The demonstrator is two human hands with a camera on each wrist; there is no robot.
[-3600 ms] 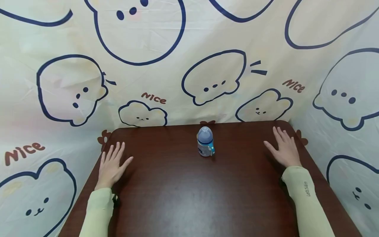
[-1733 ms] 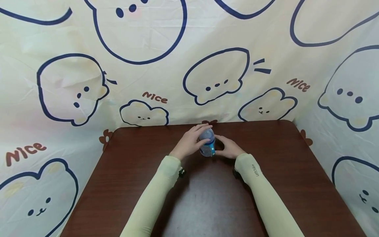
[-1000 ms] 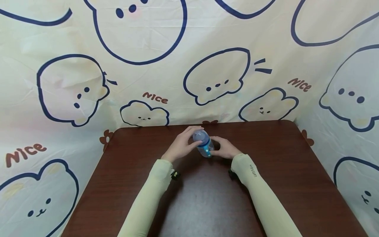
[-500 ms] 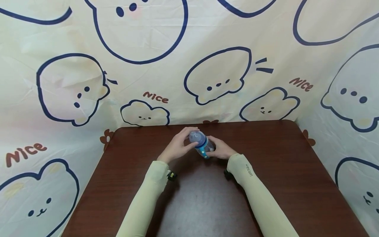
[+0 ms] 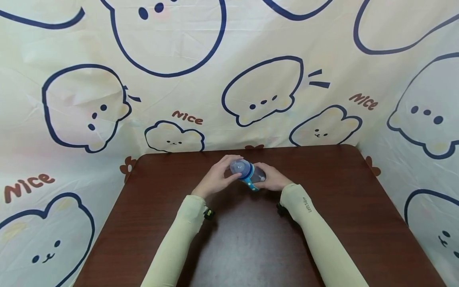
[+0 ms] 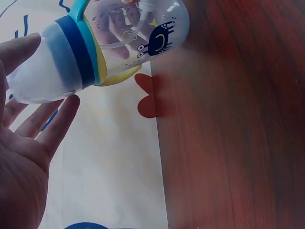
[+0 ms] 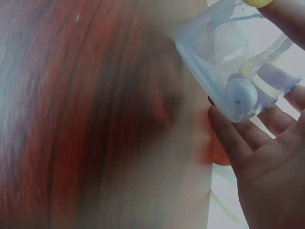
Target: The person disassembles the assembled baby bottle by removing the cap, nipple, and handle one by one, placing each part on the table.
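A baby bottle [image 5: 247,171] is tilted nearly on its side between both hands, its domed cap toward the left. The left hand [image 5: 214,178] grips the translucent cap [image 6: 50,62], thumb on one side and fingers on the other. Around the bottle's clear body [image 7: 224,57] curl the fingers and thumb of the right hand [image 5: 274,177]. A blue handle [image 5: 252,185] points toward the person, and a yellow one [image 6: 121,76] shows on the opposite side. Inside the body, a straw ends in a round white weight [image 7: 240,95]. A dark crab print [image 6: 159,40] marks the wall.
The brown wooden table [image 5: 236,239] spreads under both forearms. A pale curtain [image 5: 201,48] with bear outlines rises behind its far edge and along both sides.
Both hands came in from the table's sides and took hold of the upright bottle. It has since tipped over, cap leftward, base rightward; lately both hands have shifted only slightly.
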